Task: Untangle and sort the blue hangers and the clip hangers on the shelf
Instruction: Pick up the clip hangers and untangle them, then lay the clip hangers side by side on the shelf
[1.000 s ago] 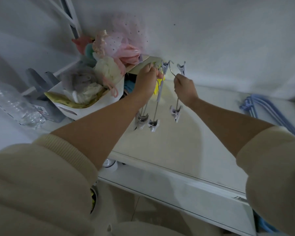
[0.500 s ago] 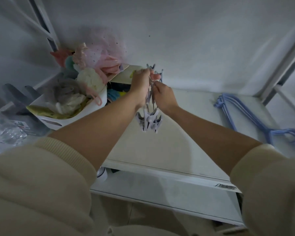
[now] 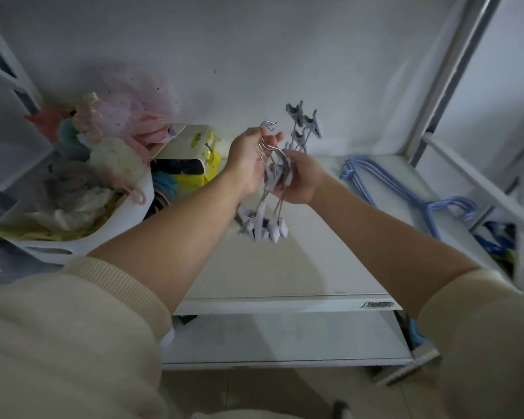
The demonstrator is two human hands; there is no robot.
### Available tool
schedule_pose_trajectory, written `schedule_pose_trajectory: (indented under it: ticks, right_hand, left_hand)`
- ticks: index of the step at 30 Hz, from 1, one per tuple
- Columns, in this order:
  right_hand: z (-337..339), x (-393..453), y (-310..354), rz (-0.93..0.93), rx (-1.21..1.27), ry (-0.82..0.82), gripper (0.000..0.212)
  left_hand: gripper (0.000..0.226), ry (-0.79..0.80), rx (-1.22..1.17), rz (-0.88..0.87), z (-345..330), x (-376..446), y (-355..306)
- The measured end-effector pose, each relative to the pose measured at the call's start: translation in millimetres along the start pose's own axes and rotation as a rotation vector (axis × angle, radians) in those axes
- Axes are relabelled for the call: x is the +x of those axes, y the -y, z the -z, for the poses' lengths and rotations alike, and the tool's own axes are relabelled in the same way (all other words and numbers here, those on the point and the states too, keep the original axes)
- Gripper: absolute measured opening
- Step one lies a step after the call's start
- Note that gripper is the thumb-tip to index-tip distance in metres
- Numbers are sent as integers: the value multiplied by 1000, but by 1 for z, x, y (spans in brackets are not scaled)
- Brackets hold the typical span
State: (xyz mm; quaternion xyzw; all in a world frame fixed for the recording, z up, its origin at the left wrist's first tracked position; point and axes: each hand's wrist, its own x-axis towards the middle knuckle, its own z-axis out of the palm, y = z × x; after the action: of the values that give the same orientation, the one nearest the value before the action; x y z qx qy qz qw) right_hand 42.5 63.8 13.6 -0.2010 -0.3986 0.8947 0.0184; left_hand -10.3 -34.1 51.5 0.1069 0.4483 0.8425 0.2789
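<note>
Grey plastic-clipped wire clip hangers (image 3: 274, 179) hang bunched above the smooth white shelf (image 3: 285, 267), their steel hooks pinched in the left hand (image 3: 248, 164); the right hand (image 3: 300, 179) cups the bundle's middle. Thin blue hangers (image 3: 384, 186) lie stacked flat at the shelf's right.

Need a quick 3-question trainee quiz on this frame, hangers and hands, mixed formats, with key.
1. True or false: the blue hangers lie on the shelf, touched by neither hand.
2. What do the left hand and right hand hold together? A) bottle B) clip hangers C) towel
3. Fill in: the white basket sits on the person's ____ side.

Key: 1 true; 2 B; 3 left.
</note>
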Motion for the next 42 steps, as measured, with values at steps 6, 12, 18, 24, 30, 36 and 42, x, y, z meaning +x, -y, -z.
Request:
schedule_pose_trajectory:
  ticks: [6, 12, 18, 24, 30, 36, 42]
  right_hand:
    - [8, 10, 11, -43, -177, -246, 30]
    - [13, 21, -15, -144, -489, -328, 34]
    - [6, 47, -79, -206, -578, -309, 25]
    - [-10, 66, -115, -196, -655, -365, 23]
    - [-19, 79, -129, -116, -683, -433, 20]
    - [-21, 80, -120, -154, -570, -401, 26]
    - [-17, 91, -120, -133, -685, -450, 23]
  left_hand:
    - [32, 17, 27, 107, 9, -2, 12]
    - [33, -221, 219, 185, 48, -6, 31]
    - [31, -412, 251, 280, 110, -16, 50]
    - [24, -560, 15, 242, 156, -17, 66]
    - [20, -670, -144, 141, 171, -8, 69]
    - [17, -604, -160, 106, 179, 0, 73]
    - [14, -646, -98, 196, 176, 4, 72]
